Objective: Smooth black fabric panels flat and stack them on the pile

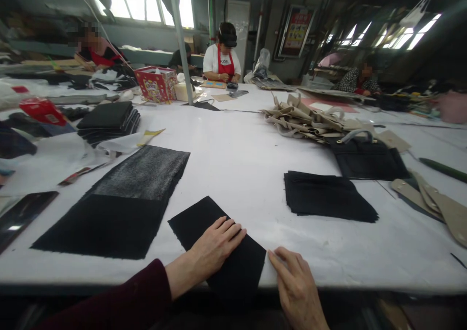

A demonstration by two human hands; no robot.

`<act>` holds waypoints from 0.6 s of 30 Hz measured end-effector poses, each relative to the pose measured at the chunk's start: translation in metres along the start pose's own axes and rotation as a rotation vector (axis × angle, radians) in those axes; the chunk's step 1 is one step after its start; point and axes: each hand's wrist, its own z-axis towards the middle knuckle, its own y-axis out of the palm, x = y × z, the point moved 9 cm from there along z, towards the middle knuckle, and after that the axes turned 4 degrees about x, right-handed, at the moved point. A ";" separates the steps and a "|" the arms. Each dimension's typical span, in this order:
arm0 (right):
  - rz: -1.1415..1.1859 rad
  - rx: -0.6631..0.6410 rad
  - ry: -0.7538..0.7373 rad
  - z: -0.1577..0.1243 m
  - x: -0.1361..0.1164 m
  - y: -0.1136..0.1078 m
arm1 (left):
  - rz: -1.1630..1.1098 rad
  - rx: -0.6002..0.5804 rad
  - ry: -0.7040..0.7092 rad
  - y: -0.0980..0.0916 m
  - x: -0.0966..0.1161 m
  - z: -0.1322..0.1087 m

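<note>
A folded piece of black fabric (239, 267) lies at an angle near the table's front edge, its lower end hanging over. My left hand (215, 245) rests flat on it, fingers stretched along the upper right fold. At the fabric's right corner, the thumb and forefinger of my right hand (295, 281) come together in a pinch. On the left lies a larger stack of black fabric pieces (109, 228), whose far part looks greyish and speckled. To the right sits another stack of black fabric pieces (324, 196).
A black bag panel with a handle (368, 157) and a heap of beige strapped pieces (310, 118) lie at right. Folded dark cloth (107, 118), a red box (155, 84) and a metal pole (180, 43) stand at left. Co-workers (223, 60) sit around the table.
</note>
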 end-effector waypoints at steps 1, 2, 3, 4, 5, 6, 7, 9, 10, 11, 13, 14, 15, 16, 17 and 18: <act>0.041 0.021 0.040 -0.001 0.003 -0.005 | -0.025 0.007 -0.009 0.000 -0.001 0.000; 0.083 0.038 0.078 0.000 0.005 -0.009 | -0.054 0.020 -0.023 -0.001 -0.003 0.001; 0.122 0.052 0.118 0.001 0.007 -0.011 | -0.088 0.040 -0.045 -0.003 -0.004 0.002; 0.156 0.063 0.157 0.002 0.009 -0.013 | -0.123 0.067 -0.073 -0.007 -0.006 0.003; 0.183 0.072 0.194 0.004 0.011 -0.014 | -0.160 0.097 -0.103 -0.011 -0.008 0.005; 0.201 0.079 0.226 0.005 0.012 -0.013 | -0.197 0.129 -0.131 -0.016 -0.009 0.007; 0.211 0.083 0.252 0.006 0.014 -0.012 | -0.234 0.155 -0.156 -0.020 -0.009 0.010; 0.204 0.082 0.287 0.007 0.015 -0.009 | -0.309 0.177 -0.184 -0.025 -0.008 0.017; 0.191 0.077 0.295 0.008 0.015 -0.007 | -0.345 0.177 -0.191 -0.026 -0.007 0.021; 0.173 0.071 0.299 0.009 0.015 -0.005 | -0.377 0.171 -0.197 -0.026 -0.005 0.025; 0.136 0.056 0.297 0.011 0.013 -0.001 | -0.421 0.149 -0.207 -0.023 -0.003 0.032; 0.119 0.051 0.295 0.012 0.013 0.001 | -0.431 0.134 -0.210 -0.021 -0.002 0.036; 0.103 0.047 0.292 0.012 0.012 0.002 | -0.430 0.115 -0.210 -0.019 -0.001 0.038; 0.089 0.044 0.290 0.013 0.011 0.003 | -0.421 0.094 -0.202 -0.016 0.001 0.041; 0.075 0.042 0.290 0.012 0.011 0.003 | -0.403 0.070 -0.184 -0.013 0.004 0.043; 0.062 0.042 0.290 0.012 0.011 0.004 | -0.377 0.047 -0.157 -0.011 0.009 0.045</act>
